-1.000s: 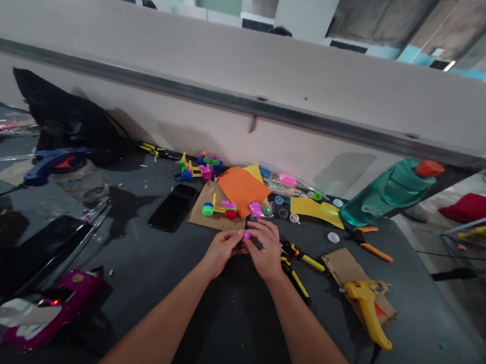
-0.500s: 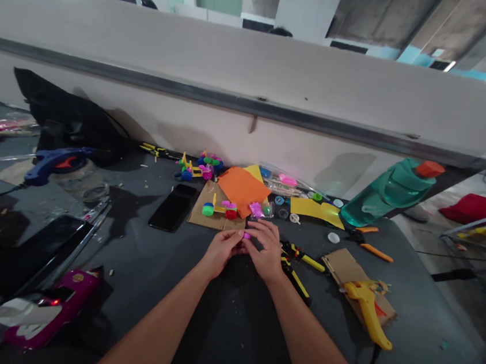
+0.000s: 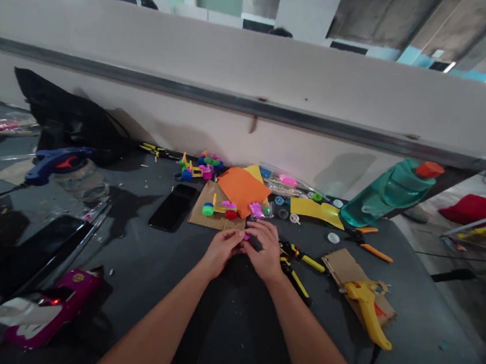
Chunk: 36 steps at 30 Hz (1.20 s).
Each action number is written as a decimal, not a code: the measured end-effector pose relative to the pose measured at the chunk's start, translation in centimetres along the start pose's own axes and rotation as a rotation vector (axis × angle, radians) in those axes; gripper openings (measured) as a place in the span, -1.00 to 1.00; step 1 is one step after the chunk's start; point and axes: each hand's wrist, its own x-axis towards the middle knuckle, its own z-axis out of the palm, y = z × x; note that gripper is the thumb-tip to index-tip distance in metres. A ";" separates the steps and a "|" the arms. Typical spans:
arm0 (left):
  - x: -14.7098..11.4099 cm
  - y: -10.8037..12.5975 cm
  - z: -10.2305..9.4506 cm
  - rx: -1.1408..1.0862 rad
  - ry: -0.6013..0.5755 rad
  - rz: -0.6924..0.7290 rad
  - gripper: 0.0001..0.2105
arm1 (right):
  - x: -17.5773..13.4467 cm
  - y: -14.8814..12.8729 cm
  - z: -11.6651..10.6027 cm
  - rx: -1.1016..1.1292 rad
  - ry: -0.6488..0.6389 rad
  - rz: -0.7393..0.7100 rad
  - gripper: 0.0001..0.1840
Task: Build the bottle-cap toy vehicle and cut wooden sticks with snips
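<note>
A small pink-purple plastic piece [image 3: 246, 237] is pinched between the fingertips of my left hand [image 3: 223, 251] and my right hand [image 3: 265, 251], over the dark table. Both hands are closed on it and cover most of it, so its exact kind is hidden. Just beyond them, a little toy vehicle [image 3: 220, 208] with green and red wheels and a yellow body stands on a cardboard piece [image 3: 198, 216]. Beside it lies a clear packet [image 3: 258, 210] with a pink piece in it. Pliers with yellow and black handles [image 3: 297, 280] rest to the right of my right hand.
A phone [image 3: 173, 207] lies at left. Orange paper [image 3: 243, 188] and more toy pieces [image 3: 196, 169] sit behind. On the right are a yellow glue gun [image 3: 368, 314], orange-handled pliers [image 3: 374, 252] and a leaning green bottle [image 3: 389, 193]. A blue glue gun [image 3: 56, 163] stands far left.
My fingertips have shifted slightly around the pink-purple piece, and less of it shows now. Everything else stays in place.
</note>
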 end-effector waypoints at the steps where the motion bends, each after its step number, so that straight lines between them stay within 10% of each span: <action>1: 0.0 0.0 0.0 0.002 0.006 0.003 -0.76 | 0.0 -0.1 -0.1 0.017 -0.016 -0.004 -0.78; 28: -0.1 0.4 0.1 -0.005 -0.016 -0.008 -0.70 | 0.0 -0.3 -0.3 0.042 0.049 0.087 -0.81; 36: -0.7 0.9 -1.3 0.689 0.311 0.382 -0.77 | -0.2 0.1 -0.3 0.101 0.096 0.200 -0.84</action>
